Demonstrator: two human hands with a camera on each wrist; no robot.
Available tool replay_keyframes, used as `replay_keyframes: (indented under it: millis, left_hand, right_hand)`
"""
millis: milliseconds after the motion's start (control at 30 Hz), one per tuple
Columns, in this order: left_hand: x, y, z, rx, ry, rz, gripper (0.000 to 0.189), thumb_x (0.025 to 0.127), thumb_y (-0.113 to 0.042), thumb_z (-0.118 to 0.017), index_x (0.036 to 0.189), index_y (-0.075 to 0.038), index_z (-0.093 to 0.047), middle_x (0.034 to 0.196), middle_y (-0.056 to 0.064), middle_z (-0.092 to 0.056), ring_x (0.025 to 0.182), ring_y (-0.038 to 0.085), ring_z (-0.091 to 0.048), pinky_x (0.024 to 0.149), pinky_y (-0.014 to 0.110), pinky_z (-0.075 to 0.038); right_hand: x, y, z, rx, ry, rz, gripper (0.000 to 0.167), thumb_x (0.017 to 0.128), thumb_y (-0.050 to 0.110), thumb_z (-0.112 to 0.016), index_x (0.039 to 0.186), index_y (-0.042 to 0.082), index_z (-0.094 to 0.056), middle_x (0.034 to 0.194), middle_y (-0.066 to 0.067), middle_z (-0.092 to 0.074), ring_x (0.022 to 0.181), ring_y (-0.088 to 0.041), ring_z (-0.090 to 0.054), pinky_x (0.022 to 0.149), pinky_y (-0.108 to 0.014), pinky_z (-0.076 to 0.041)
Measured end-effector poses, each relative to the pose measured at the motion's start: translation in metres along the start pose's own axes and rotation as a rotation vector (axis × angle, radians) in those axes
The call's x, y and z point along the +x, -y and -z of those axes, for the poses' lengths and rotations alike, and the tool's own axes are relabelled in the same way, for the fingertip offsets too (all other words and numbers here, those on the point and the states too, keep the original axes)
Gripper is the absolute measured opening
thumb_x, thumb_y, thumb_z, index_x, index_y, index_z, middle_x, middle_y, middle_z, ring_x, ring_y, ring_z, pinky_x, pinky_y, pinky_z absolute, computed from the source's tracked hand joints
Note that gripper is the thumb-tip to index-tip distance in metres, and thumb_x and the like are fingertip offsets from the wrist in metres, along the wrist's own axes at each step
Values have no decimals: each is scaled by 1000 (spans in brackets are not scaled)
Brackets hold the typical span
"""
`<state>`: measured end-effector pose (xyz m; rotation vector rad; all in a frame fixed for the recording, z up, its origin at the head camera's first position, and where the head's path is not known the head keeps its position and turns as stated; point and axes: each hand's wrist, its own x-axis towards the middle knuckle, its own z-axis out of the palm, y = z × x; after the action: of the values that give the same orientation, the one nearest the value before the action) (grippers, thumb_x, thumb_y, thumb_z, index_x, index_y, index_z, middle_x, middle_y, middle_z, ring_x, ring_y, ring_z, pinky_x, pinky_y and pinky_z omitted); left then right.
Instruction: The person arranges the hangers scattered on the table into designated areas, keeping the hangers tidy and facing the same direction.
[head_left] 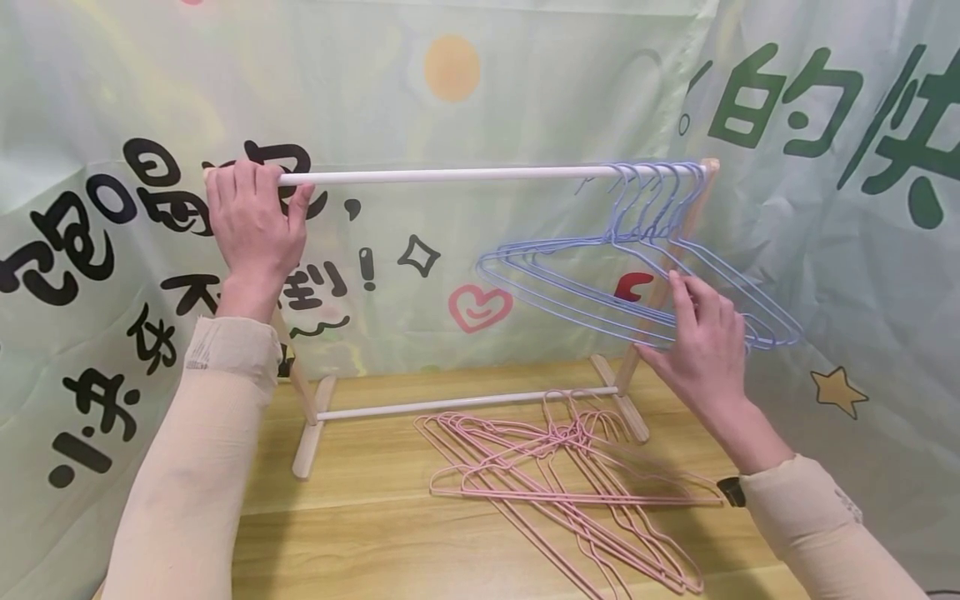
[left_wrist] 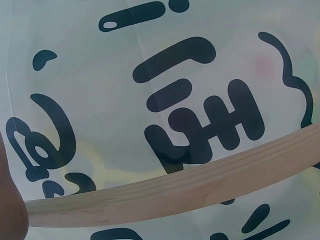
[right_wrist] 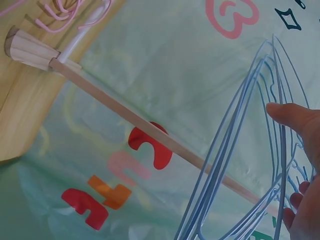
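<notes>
A wooden rack with a white top rod (head_left: pixel 450 176) stands on a table. My left hand (head_left: pixel 253 215) grips the rod's left end, fingers over the top and thumb along the right side. Several blue hangers (head_left: pixel 570 287) hang bunched near the rod's right end. My right hand (head_left: pixel 705 342) touches the nearest blue hanger, with thumb and fingers well apart. In the right wrist view, its thumb (right_wrist: pixel 287 115) lies across that hanger's wire (right_wrist: pixel 282 165). Only an edge of the left hand (left_wrist: pixel 11 200) shows beside the wooden post (left_wrist: pixel 165 197) in the left wrist view.
Several pink hangers (head_left: pixel 555 492) lie tangled on the wooden table (head_left: pixel 360 533) in front of the rack. A lower white rod (head_left: pixel 450 404) joins the rack's feet. Printed cloth (head_left: pixel 555 83) hangs behind and at both sides.
</notes>
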<state>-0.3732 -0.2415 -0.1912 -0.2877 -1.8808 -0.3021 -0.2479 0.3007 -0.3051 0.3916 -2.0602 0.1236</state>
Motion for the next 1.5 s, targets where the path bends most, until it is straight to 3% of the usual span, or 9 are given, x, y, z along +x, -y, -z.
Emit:
replay_keyframes:
  millis: [467, 1100, 1167, 1233, 1367, 1500]
  left_hand:
    - [-1, 0, 0, -25, -32, 3, 68, 104, -64, -42, 114, 2, -54, 104, 23, -46, 104, 46, -40, 117, 53, -25]
    - [2, -1, 1, 10, 4, -6, 58, 106, -55, -46, 115, 2, -51, 106, 25, -45, 105, 47, -39, 120, 53, -22]
    - [2, -1, 1, 11, 6, -6, 59, 106, -56, -45, 115, 2, -51, 105, 25, -45, 105, 47, -39, 120, 53, -22]
    - [2, -1, 1, 9, 5, -4, 60, 106, -57, -44, 114, 2, -51, 105, 25, -45, 105, 47, -39, 119, 53, -23]
    - [1, -3, 2, -10, -4, 4, 62, 105, -59, -44, 114, 2, -52, 105, 24, -45, 104, 46, -39, 119, 53, -23]
    - [-1, -3, 2, -16, -6, 10, 62, 105, -59, -44, 113, 2, -53, 105, 23, -45, 105, 46, -40, 120, 52, -23]
  right_hand:
    - [-4, -5, -8, -26, -52, 14, 121, 51, 14, -104, 153, 0, -42, 143, -27, -48, 113, -51, -46, 88, -63, -35]
    - [-9, -8, -5, -8, -38, 13, 125, 50, 17, -105, 156, 0, -40, 150, -25, -46, 121, -50, -45, 91, -64, -37]
    - [-9, -8, -4, 9, -40, 21, 121, 55, 22, -102, 156, 0, -40, 150, -26, -46, 121, -51, -45, 90, -65, -36]
    - [-9, -9, -3, 39, -56, 27, 107, 68, 33, -94, 155, -1, -41, 149, -27, -46, 120, -52, -45, 89, -66, -36]
    - [0, -8, 1, 103, -126, 29, 83, 92, 54, -65, 149, -3, -46, 144, -28, -49, 117, -54, -48, 88, -67, -36]
    - [22, -8, 12, 129, -183, 22, 73, 99, 55, -52, 143, -3, -49, 140, -27, -51, 115, -52, -48, 86, -66, -35]
